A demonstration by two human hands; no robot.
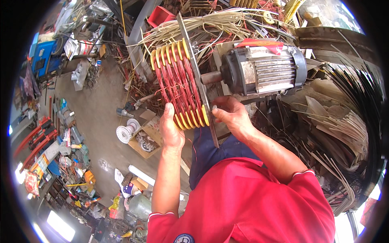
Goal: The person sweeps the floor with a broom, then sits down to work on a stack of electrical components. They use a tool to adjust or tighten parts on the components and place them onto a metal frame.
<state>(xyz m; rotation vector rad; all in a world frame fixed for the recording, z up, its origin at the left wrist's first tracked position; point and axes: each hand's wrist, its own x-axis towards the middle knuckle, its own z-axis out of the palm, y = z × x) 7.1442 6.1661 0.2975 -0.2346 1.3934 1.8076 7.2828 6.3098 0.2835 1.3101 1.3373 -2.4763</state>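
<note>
Red enamelled copper wire lies in several side-by-side coils between two sets of yellow grooved winding formers. A flat metal bar stands along their right side, joined to the shaft of an electric motor. My left hand grips the lower yellow formers from the left, thumb up beside the wire and fingers hidden behind. My right hand is right of the bar's lower part, its thumb and curled index finger at a small metal piece, apparently a wing nut. Another wing nut sits near the bar's top.
Pale sleeving bundles and a red box lie beyond the formers. Black strips fan out at right. A white wire spool and a cardboard box stand on the floor at left. Cluttered tools line the far left.
</note>
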